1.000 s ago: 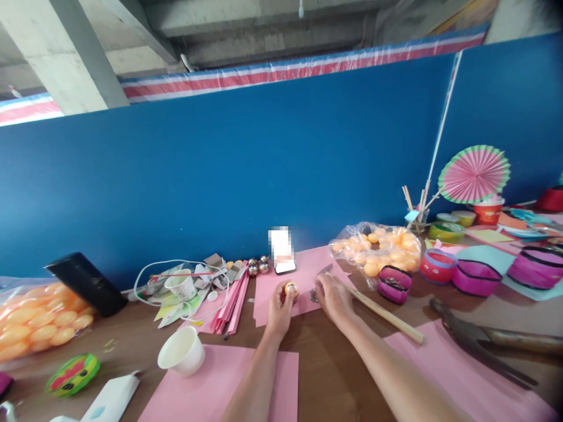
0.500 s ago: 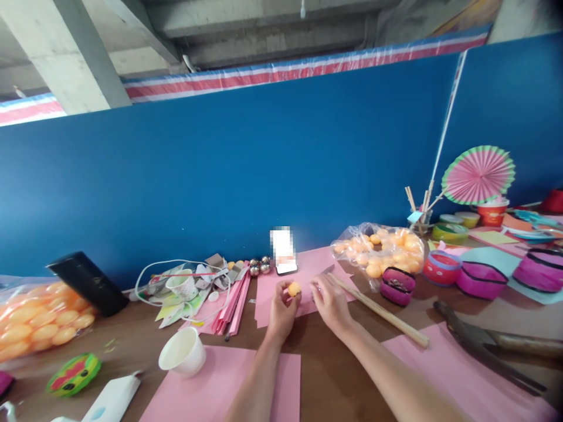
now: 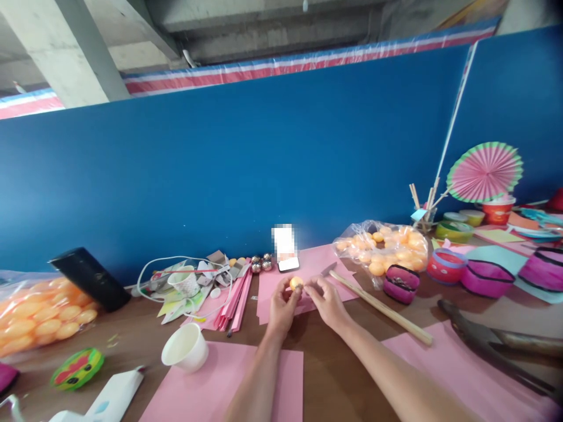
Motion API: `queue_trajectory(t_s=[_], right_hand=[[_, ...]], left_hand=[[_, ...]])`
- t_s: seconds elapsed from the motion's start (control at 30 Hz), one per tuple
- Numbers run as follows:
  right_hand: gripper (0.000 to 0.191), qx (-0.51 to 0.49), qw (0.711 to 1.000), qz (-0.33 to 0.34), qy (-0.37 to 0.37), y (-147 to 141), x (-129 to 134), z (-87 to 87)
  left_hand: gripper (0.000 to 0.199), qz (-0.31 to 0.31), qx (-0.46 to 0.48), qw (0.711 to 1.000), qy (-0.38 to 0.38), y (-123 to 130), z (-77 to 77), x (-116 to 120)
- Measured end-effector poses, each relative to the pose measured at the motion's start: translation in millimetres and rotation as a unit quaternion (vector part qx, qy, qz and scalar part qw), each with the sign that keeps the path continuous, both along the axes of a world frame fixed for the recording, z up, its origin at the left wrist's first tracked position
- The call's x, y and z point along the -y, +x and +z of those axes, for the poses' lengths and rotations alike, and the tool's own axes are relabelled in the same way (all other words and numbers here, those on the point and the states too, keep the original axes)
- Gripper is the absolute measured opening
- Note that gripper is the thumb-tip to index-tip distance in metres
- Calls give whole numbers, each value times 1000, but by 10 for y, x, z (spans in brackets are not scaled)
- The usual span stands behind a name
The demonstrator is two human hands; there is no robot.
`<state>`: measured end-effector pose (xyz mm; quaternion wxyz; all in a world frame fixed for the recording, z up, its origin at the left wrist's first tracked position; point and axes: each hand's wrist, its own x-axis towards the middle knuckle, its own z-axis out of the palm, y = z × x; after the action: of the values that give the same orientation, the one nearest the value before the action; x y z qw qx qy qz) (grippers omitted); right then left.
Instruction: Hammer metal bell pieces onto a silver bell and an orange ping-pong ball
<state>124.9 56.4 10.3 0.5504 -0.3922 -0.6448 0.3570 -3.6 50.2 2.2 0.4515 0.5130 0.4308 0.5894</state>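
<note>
My left hand [image 3: 281,308] pinches a small orange ball [image 3: 296,283], which looks like a ping-pong ball, between thumb and fingers. Close by on its right, my right hand [image 3: 328,303] has thumb and forefinger together at the ball's side. Whatever it may grip is too small to make out. Both hands are above a pink paper sheet [image 3: 270,284]. A long wooden handle [image 3: 382,308] with a narrow metal blade lies just right of my right hand. Behind the hands stands a phone [image 3: 288,265] with a lit, blurred screen.
Clear bags of orange balls [image 3: 373,249] lie right and far left. A white cup [image 3: 185,348] stands on pink paper at front left. Paper strips [image 3: 237,296] and shiny metal balls [image 3: 261,263] are behind. Purple pouches [image 3: 402,283] and a dark curved tool [image 3: 475,346] occupy the right.
My right hand has moved left, bringing its fingertips up to the ball. The ball has turned slightly in my left hand. The camera view has shifted a little.
</note>
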Motion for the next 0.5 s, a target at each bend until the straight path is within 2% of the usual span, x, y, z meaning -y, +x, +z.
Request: queue_trajectory(t_s=[0.5], right_hand=[[13, -12, 1000, 7, -16, -15, -11, -41]], left_hand=[[39, -24, 50, 998, -16, -20, 25, 22]])
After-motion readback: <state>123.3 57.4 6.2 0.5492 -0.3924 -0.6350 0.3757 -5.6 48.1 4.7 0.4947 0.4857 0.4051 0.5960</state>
